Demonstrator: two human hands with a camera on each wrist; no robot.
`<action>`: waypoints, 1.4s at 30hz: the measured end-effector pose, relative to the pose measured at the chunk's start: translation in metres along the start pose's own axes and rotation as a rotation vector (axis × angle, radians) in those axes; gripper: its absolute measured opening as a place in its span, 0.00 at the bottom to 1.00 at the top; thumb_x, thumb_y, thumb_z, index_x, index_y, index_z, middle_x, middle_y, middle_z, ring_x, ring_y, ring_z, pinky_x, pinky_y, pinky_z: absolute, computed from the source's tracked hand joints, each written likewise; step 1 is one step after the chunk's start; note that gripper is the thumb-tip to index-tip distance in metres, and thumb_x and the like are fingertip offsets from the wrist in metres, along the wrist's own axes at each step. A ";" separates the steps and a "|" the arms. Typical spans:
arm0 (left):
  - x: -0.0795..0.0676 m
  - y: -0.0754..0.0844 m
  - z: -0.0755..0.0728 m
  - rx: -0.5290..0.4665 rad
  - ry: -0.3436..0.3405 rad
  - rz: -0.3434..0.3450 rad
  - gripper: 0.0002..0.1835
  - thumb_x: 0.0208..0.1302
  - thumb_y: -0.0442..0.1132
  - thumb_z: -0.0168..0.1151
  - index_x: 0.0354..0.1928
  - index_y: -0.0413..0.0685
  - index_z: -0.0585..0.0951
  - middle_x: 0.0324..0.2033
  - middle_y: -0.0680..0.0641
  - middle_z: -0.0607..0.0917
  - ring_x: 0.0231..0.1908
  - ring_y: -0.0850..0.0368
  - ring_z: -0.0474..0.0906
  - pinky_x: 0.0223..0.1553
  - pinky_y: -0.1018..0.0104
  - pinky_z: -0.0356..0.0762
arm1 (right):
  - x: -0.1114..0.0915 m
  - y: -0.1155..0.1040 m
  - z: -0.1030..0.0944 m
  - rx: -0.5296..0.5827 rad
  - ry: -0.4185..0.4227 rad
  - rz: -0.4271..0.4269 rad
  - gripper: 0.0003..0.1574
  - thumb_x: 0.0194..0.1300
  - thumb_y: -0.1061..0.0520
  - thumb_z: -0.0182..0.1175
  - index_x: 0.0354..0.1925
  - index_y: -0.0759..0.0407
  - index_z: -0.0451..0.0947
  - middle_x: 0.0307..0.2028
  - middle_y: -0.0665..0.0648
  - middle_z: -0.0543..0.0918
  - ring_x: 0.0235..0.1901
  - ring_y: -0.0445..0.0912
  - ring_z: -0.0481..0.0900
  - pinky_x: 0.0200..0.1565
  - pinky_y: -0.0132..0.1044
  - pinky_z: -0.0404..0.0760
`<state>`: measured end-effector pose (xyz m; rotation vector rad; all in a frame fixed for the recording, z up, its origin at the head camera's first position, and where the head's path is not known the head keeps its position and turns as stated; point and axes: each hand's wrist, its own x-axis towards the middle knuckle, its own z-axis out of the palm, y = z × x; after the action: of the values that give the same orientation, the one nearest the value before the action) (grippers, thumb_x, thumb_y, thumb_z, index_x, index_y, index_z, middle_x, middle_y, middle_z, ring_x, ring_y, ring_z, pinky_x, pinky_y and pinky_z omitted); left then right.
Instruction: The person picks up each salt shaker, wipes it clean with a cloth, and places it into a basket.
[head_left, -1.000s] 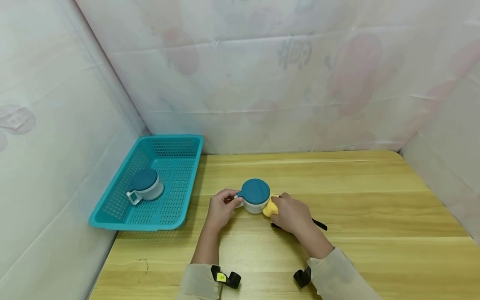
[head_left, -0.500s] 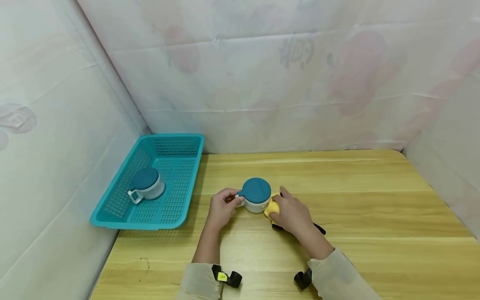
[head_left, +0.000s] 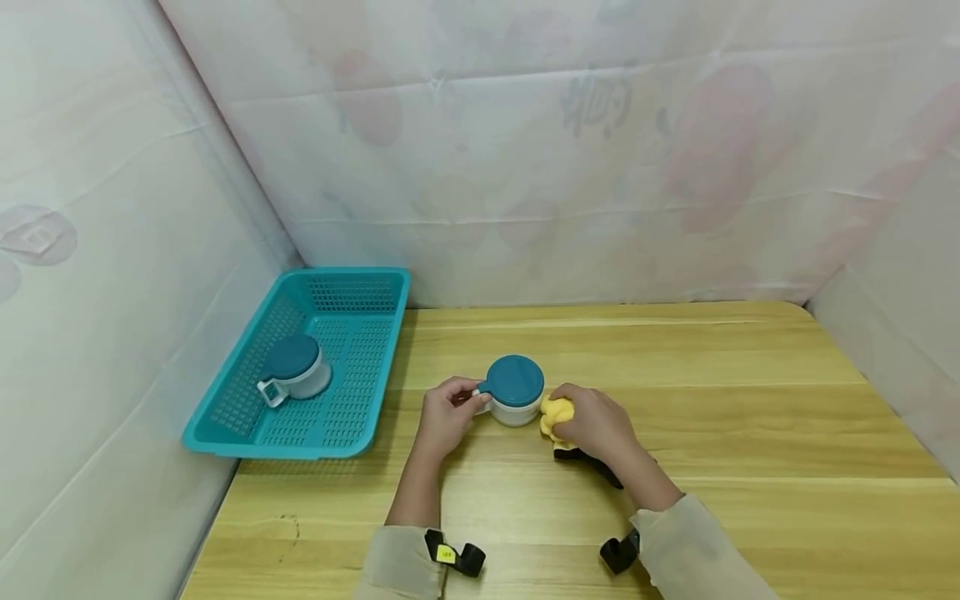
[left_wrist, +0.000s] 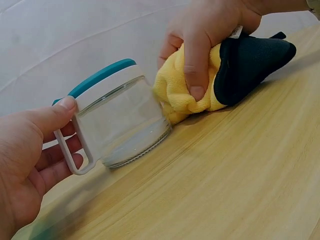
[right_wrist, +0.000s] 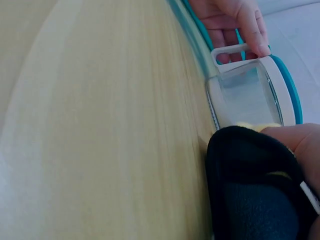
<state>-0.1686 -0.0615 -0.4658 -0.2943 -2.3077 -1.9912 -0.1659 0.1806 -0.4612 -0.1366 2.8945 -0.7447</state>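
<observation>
A clear glass jar (left_wrist: 120,117) with a white collar, white handle and blue lid (head_left: 515,380) stands on the wooden table. My left hand (head_left: 447,417) grips its handle (left_wrist: 75,150), the thumb up at the lid's tab. On the jar's other side, my right hand (head_left: 600,421) holds a bunched yellow cloth (left_wrist: 182,85) with a dark, black-edged part (right_wrist: 255,185) trailing toward the wrist. In the left wrist view the cloth overlaps the jar's side near its base. Through the glass, the jar shows no contents.
At the left stands a turquoise plastic basket (head_left: 367,417) with a second lidded, handled jar (head_left: 303,379) in it. Patterned white sheets (head_left: 525,167) hang behind and beside the table (head_left: 712,400). Black camera mounts sit at both wrists.
My right hand has drawn the yellow cloth slightly to the right, away from the jar in the head view. The left hand keeps its hold on the handle.
</observation>
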 end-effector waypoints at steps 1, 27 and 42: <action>0.000 0.000 0.000 0.002 -0.002 0.003 0.09 0.61 0.30 0.67 0.42 0.34 0.86 0.42 0.37 0.86 0.44 0.49 0.83 0.43 0.71 0.82 | 0.000 0.000 -0.001 0.004 -0.002 0.009 0.32 0.52 0.56 0.71 0.58 0.48 0.78 0.44 0.55 0.85 0.25 0.47 0.70 0.23 0.37 0.65; 0.000 0.003 0.009 0.047 0.053 -0.008 0.07 0.60 0.30 0.68 0.39 0.35 0.86 0.40 0.38 0.87 0.45 0.44 0.84 0.41 0.68 0.84 | -0.024 -0.034 0.019 0.016 0.068 -0.106 0.24 0.50 0.59 0.71 0.48 0.49 0.86 0.38 0.52 0.87 0.17 0.41 0.68 0.18 0.33 0.66; 0.000 -0.003 0.011 0.030 0.059 -0.020 0.06 0.59 0.30 0.69 0.39 0.36 0.86 0.40 0.39 0.87 0.43 0.48 0.84 0.41 0.70 0.83 | -0.015 -0.011 -0.004 0.097 0.114 0.011 0.25 0.54 0.55 0.69 0.53 0.52 0.83 0.28 0.52 0.81 0.19 0.45 0.68 0.21 0.34 0.64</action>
<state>-0.1680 -0.0515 -0.4700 -0.2081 -2.3120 -1.9448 -0.1516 0.1749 -0.4511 -0.0691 2.9549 -0.9180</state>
